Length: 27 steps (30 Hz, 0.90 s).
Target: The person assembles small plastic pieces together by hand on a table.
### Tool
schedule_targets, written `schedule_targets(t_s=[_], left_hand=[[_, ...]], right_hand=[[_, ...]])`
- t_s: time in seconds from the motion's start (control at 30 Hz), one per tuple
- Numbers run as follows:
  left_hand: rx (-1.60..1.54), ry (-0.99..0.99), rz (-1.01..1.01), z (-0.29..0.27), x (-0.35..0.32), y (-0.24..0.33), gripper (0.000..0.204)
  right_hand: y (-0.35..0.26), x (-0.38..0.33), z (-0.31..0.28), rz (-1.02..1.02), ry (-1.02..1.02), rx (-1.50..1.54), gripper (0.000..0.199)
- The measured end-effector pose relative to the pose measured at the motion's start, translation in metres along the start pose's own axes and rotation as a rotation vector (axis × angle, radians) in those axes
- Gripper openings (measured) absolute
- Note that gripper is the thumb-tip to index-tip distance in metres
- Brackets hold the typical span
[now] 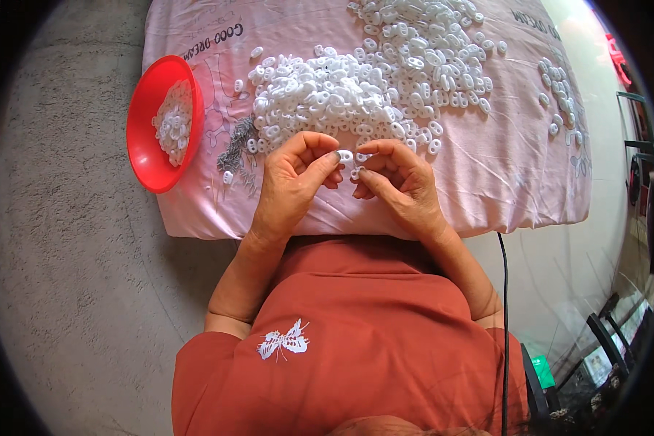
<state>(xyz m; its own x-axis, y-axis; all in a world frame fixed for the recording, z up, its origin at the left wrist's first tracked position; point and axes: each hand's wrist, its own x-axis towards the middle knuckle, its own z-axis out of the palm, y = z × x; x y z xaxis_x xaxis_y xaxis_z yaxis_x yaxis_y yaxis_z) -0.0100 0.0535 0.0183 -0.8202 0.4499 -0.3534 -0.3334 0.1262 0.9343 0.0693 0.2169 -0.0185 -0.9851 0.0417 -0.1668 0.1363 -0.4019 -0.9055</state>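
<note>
My left hand (pixel 292 182) and my right hand (pixel 400 182) meet over the near edge of a pink cloth (pixel 487 160). Together they pinch a small white plastic clip (pixel 346 156) between the fingertips. A second white piece (pixel 356 173) sits under my right fingers. Just beyond the hands lies a big heap of white plastic clips (pixel 370 80) spread over the cloth. A small pile of thin grey metal pieces (pixel 236 145) lies to the left of my left hand.
A red bowl (pixel 147 156) holding several white clips stands tilted at the cloth's left edge. A few more clips (pixel 559 94) lie at the far right. Grey floor surrounds the cloth. A black cable (pixel 504 305) runs down at my right.
</note>
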Motion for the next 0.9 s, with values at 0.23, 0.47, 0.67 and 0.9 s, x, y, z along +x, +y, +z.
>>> schedule_targets(t_s=[0.23, 0.47, 0.67, 0.9], left_hand=[[-0.081, 0.037, -0.015, 0.010, -0.001, -0.003, 0.019], [-0.038, 0.055, -0.007, 0.011, -0.001, -0.007, 0.023], [0.023, 0.060, 0.016, 0.013, -0.003, -0.007, 0.020], [0.070, 0.082, 0.039, 0.015, -0.004, -0.006, 0.020]], right_hand=[[-0.001, -0.001, -0.001, 0.000, -0.008, 0.028, 0.030], [-0.001, -0.001, 0.000, 0.010, -0.002, 0.039, 0.031], [-0.001, 0.000, 0.001, -0.008, -0.007, 0.047, 0.031], [-0.002, 0.000, 0.000, -0.012, -0.028, 0.026, 0.032]])
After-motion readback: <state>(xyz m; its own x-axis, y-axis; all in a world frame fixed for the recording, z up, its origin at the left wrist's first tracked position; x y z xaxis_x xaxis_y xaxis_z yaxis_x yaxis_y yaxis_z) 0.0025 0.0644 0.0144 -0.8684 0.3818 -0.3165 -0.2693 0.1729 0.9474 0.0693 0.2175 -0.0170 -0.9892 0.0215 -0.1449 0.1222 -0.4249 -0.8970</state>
